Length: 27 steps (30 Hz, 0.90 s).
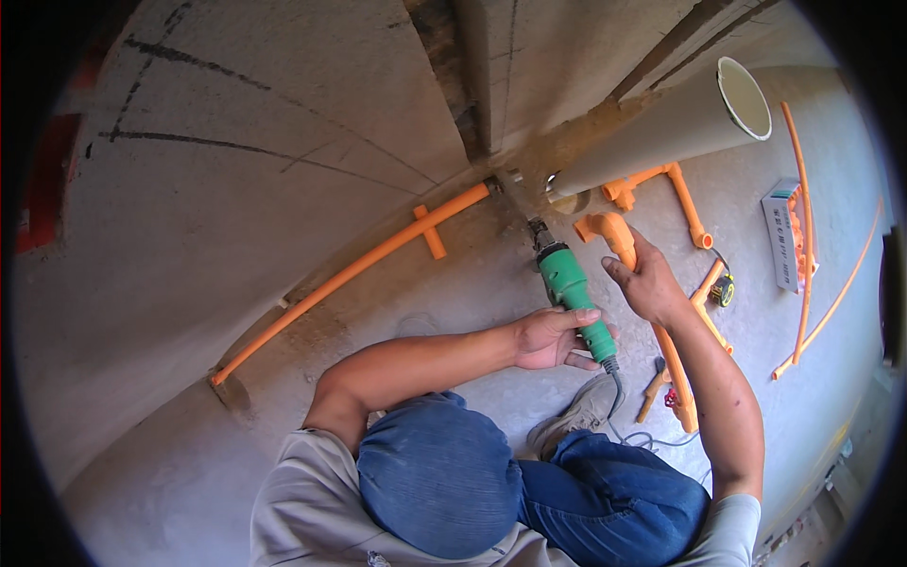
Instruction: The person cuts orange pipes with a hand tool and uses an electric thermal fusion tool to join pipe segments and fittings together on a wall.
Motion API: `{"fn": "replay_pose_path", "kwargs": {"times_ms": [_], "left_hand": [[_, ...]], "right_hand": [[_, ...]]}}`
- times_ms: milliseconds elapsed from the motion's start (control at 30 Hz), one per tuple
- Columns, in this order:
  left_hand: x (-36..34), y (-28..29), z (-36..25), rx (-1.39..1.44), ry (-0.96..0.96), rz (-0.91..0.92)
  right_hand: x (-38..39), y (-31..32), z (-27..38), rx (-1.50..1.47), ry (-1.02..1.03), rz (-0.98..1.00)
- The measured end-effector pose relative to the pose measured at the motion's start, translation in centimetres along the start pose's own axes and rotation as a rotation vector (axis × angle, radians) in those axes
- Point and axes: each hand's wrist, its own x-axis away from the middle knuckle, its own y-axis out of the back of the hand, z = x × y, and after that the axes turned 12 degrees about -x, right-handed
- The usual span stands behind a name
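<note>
My left hand (559, 338) is wrapped round the green handle of a pipe welding iron (567, 279). Its metal heating end points away from me, close to the open end of a long orange pipe (350, 282) along the wall foot. My right hand (650, 283) grips an orange pipe with an elbow fitting (607, 231) at its far end, just right of the iron. Below that hand an orange pipe (673, 369) runs toward my shoe; whether it is the same piece is hidden by my hand and wrist.
A wide white pipe (652, 128) stands beyond my hands. Orange pipe pieces (688, 203), a tape measure (722, 289) and a white box of orange fittings (782, 236) lie on the right, with long thin orange pipes (803, 227). A cord (619, 397) trails past my shoe (576, 416).
</note>
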Motion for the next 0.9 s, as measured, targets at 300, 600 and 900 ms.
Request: {"fn": "replay_pose_path", "kwargs": {"times_ms": [300, 600, 900], "left_hand": [[0.4, -0.1, -0.1, 0.027, -0.023, 0.021], [2.2, -1.5, -0.5, 0.071, 0.022, 0.100], [3.0, -2.4, -1.1, 0.121, 0.075, 0.147]], "right_hand": [[-0.2, -0.1, -0.3, 0.019, 0.017, -0.026], [-4.4, -1.6, 1.7, 0.053, -0.029, 0.019], [-10.9, -4.9, 2.1, 0.105, -0.007, -0.017]]}}
